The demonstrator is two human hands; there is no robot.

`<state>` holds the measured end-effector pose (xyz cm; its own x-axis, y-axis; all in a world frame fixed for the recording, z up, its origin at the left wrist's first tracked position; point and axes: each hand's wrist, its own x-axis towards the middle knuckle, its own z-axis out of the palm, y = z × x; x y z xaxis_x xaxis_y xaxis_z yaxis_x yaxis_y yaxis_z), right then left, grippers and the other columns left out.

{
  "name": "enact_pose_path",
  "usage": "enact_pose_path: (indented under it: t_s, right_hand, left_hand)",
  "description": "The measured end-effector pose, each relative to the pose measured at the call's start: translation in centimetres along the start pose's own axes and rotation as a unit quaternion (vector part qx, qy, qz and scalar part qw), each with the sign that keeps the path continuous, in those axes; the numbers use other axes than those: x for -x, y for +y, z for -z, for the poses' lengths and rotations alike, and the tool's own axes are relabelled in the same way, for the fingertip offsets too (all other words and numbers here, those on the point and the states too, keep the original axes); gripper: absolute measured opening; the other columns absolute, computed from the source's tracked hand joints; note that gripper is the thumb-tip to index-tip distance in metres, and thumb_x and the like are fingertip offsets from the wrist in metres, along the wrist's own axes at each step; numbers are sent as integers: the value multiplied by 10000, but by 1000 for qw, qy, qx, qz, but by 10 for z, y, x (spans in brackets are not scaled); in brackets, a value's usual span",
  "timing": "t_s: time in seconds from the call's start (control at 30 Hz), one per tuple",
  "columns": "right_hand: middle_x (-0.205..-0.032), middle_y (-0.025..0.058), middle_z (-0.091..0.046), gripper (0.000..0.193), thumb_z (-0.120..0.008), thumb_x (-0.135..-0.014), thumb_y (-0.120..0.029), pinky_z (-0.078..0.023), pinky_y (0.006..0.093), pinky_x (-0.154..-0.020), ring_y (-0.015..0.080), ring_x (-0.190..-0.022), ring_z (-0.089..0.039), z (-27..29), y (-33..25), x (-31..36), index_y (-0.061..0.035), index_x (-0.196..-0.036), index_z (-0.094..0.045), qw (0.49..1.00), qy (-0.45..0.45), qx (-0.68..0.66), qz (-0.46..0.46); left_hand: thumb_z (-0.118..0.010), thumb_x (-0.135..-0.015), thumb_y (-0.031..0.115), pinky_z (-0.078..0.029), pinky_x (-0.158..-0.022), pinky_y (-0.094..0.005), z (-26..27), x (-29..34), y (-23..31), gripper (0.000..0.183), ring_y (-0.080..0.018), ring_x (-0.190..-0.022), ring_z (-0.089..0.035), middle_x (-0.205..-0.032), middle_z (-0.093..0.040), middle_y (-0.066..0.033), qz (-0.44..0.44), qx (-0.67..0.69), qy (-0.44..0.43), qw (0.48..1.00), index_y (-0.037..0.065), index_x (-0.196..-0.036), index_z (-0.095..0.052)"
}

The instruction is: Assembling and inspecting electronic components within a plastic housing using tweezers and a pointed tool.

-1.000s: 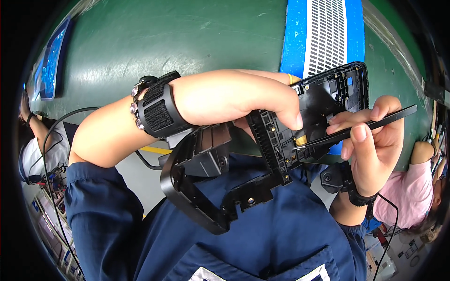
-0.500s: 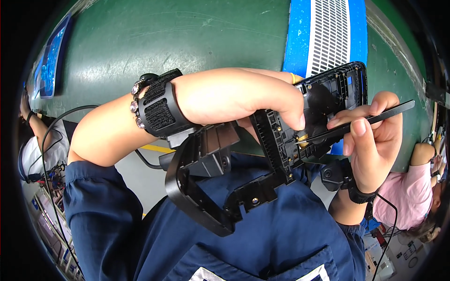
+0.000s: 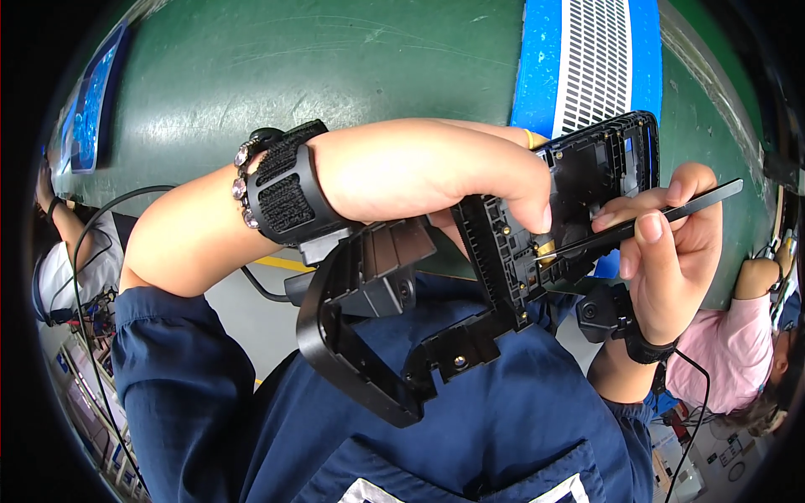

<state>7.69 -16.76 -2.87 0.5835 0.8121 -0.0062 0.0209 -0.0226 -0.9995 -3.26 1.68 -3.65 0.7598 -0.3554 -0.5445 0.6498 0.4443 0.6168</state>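
Observation:
A black plastic housing [image 3: 503, 277] with ribs, brass inserts and a curved handle-like arm is tilted in front of my body. My left hand [image 3: 470, 172] grips its upper part; the thumb presses on the inner side, while the other fingers are mostly hidden behind it. Black tweezers [image 3: 671, 214] are pinched in my right hand [image 3: 671, 243], slanting down to the left. Their tips touch or nearly touch a small gold-coloured piece [image 3: 546, 251] inside the housing, just below my left thumb. Whether the tips grip that piece, I cannot tell.
Beyond my hands lies a green work table [image 3: 335, 67]. A blue mat with a white slotted strip [image 3: 591, 67] runs across it. At the far left stands a blue tray-like panel [image 3: 99, 109]. Other people sit at both sides, one in a pink top [image 3: 725, 356]. Cables hang from my wrist straps.
The housing and both hands have shifted very slightly to the right. The tweezers stay at the gold-coloured piece, and the grip of both hands looks the same.

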Motion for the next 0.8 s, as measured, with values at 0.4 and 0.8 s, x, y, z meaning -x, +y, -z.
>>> enact_pose_path:
  t_s: [0.4, 0.8]
  right_hand:
    - [-699, 200, -585, 225, -495, -807, -63, -311, 119, -399, 77, -430, -462, -3, -1, 0, -30, -939, -316, 1000, 1, -8, -9]
    - [-690, 183, -582, 219, -486, -807, -51, -388, 162, -485, 103, -460, -488, 0, 0, 1, -30, -943, -317, 1000, 2, 2, -16]
  left_hand:
    - [-532, -672, 151, -347, -862, -257, 5, -3, -7, 647, -158, -991, -475, -1119, -489, -116, -21, 15, -17, 1000, -31, -1248, -301]
    - [-548, -671, 156, -353, -856, -256, 4, -4, -5, 645, -159, -986, -480, -1111, -494, -115, -23, 6, -15, 1000, -37, -1238, -309]
